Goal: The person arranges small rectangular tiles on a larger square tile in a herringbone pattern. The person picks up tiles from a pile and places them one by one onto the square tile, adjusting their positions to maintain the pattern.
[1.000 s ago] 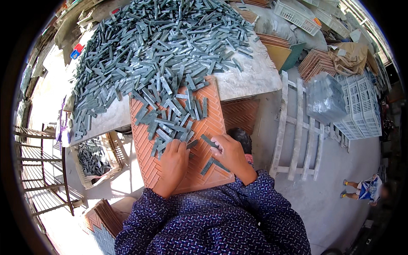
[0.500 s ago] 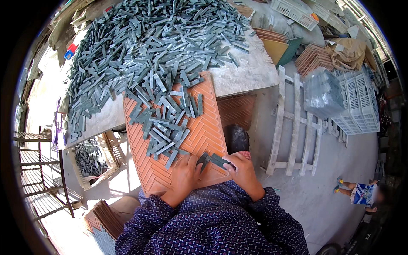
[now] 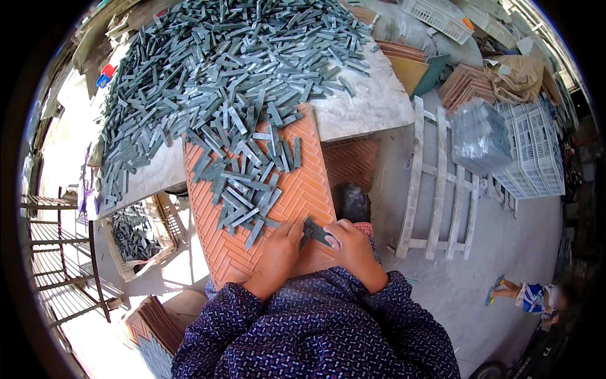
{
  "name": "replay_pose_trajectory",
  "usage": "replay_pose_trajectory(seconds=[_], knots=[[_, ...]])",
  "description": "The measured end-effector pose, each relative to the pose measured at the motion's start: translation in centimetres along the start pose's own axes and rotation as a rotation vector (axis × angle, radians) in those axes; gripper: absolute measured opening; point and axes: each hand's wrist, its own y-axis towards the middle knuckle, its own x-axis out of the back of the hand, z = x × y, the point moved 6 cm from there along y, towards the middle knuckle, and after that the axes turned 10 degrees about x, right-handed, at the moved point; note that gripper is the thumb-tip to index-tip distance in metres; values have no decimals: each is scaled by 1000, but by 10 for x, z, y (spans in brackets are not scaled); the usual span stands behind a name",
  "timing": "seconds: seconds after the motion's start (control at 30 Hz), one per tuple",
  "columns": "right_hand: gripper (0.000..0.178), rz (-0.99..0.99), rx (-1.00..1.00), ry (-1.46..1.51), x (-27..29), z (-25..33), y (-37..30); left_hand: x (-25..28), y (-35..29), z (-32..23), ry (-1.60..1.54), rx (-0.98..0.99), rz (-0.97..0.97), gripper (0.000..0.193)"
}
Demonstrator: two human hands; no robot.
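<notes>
**Pinching dark strip [image 3: 320, 231] near-right on orange tray [image 3: 303, 197]**

Clamped at right end by right hand [image 3: 353, 247], probably for finer control; lying left of grip, between 2 hands. Resting left hand [image 3: 282, 249] against or just beside strip's left end; cannot tell if gripping. Bridging tray between table [image 3: 366, 117] and shirt [image 3: 315, 322], probably for support; with loose pile [image 3: 238, 197] far-left, likely for reach.

Worktable [image 3: 372, 107]: pale, dusty top surface. Directly on it: a loose heap of dark grey-green stone strips [image 3: 233, 60], extending onto the orange herringbone-grooved tray [image 3: 304, 194] that overlaps the near edge.
</notes>
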Motion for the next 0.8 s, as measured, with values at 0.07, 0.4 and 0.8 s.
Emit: replay_pose_trajectory(seconds=[0.07,0.4,0.8], knots=[[20,38,41,-9,6,2,8,2,2,1,3,-4,-3,25],[17,-43,199,58,-9,5,42,25,-15,19,-163,39,-70,21],[21,-28,94,112,4,1,41,21,-26,11,-114,-31,-19,33]])
